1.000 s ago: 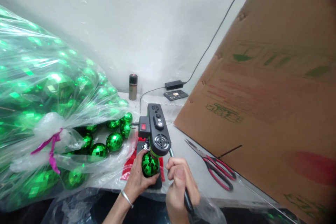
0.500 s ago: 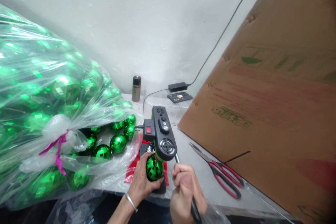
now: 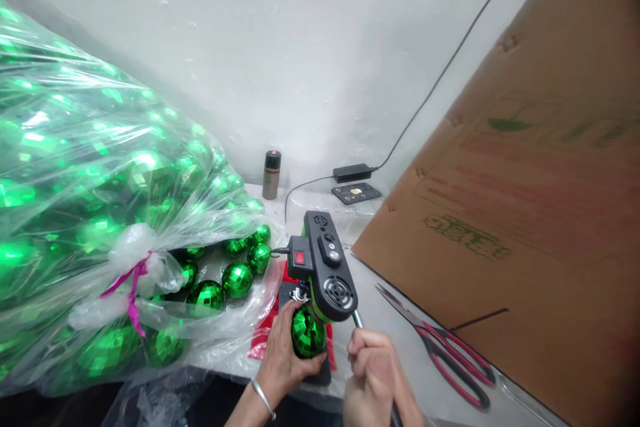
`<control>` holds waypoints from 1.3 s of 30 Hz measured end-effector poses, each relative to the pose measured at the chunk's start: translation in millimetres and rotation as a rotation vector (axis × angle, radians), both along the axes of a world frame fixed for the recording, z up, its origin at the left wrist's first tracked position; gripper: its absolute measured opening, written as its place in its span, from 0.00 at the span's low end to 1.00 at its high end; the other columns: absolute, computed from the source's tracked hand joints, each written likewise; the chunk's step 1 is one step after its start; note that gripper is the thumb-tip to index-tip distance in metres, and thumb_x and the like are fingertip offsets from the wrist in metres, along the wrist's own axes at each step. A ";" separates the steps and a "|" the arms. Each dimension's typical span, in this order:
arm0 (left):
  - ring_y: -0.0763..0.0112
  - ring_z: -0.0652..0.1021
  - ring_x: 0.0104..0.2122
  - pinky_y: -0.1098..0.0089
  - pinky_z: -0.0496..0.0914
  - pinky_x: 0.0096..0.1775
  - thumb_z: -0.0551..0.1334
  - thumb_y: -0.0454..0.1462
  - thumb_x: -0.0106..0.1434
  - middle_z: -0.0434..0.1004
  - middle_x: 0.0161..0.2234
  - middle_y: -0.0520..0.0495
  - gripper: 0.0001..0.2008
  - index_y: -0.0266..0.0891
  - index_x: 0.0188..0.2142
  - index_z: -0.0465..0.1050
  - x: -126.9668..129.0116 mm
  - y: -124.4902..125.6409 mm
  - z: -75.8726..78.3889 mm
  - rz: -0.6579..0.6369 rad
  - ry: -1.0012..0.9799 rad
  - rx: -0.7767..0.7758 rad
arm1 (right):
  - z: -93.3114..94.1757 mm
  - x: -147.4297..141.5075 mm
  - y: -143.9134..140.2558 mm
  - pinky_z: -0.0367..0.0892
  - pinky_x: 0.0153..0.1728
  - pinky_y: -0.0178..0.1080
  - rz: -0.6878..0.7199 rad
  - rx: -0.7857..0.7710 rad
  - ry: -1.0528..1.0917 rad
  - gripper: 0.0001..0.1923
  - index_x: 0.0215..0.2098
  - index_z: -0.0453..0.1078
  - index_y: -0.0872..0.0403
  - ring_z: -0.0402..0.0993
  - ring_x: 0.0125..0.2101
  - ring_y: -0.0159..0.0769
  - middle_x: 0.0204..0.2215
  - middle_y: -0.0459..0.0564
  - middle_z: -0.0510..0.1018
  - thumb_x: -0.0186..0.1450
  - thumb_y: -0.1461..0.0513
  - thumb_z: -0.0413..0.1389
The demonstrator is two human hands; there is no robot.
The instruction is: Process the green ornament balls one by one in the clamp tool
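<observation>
Green printed marks on the leaning brown cardboard sheet (image 3: 525, 213), too blurred to read. Big clear plastic bag (image 3: 90, 213) stuffed with faceted green baubles. Left hand (image 3: 290, 363) cupped around one shiny green faceted ball (image 3: 307, 333) under the black press machine (image 3: 327, 267); right hand (image 3: 373, 377) clenched on its lever handle (image 3: 357, 320).

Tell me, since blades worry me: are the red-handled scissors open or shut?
Shut: the scissors lie flat on the table, blades together in one point, handles close, untouched by either hand.
</observation>
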State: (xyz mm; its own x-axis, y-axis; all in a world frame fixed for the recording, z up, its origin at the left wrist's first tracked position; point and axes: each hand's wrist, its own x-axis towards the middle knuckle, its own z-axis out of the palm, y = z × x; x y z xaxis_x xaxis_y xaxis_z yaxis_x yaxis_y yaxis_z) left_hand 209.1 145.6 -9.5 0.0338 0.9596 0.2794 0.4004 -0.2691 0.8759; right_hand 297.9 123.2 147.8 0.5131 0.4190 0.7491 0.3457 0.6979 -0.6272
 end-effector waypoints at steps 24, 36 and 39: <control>0.43 0.78 0.60 0.40 0.74 0.61 0.73 0.35 0.49 0.75 0.59 0.32 0.40 0.38 0.62 0.65 1.0 0.8 1.7 -0.003 0.006 -0.011 | -26.7 -6.3 -1.3 0.56 0.22 0.34 -0.025 0.014 0.019 0.22 0.22 0.60 0.52 0.64 0.23 0.29 0.23 0.41 0.65 0.76 0.64 0.49; 0.44 0.78 0.59 0.41 0.73 0.61 0.74 0.35 0.49 0.76 0.59 0.34 0.39 0.39 0.61 0.66 -3.7 1.8 20.2 -0.038 -0.028 -0.079 | -37.3 16.2 -0.9 0.60 0.28 0.37 0.049 -0.030 -0.164 0.23 0.23 0.62 0.52 0.67 0.24 0.30 0.24 0.43 0.70 0.78 0.60 0.48; 0.46 0.78 0.60 0.43 0.72 0.63 0.75 0.34 0.48 0.76 0.60 0.36 0.40 0.41 0.61 0.67 -7.3 3.6 21.0 -0.053 -0.054 -0.094 | 3.7 14.5 -6.1 0.59 0.28 0.37 0.072 -0.214 -0.103 0.23 0.23 0.62 0.52 0.66 0.23 0.30 0.21 0.42 0.68 0.78 0.61 0.50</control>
State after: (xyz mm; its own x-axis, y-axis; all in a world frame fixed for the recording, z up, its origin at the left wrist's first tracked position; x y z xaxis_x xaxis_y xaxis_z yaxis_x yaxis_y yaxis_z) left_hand 201.8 149.2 11.4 0.0721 0.9789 0.1913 0.3394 -0.2045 0.9182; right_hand 312.4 117.1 151.5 0.4019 0.6061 0.6864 0.3701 0.5782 -0.7272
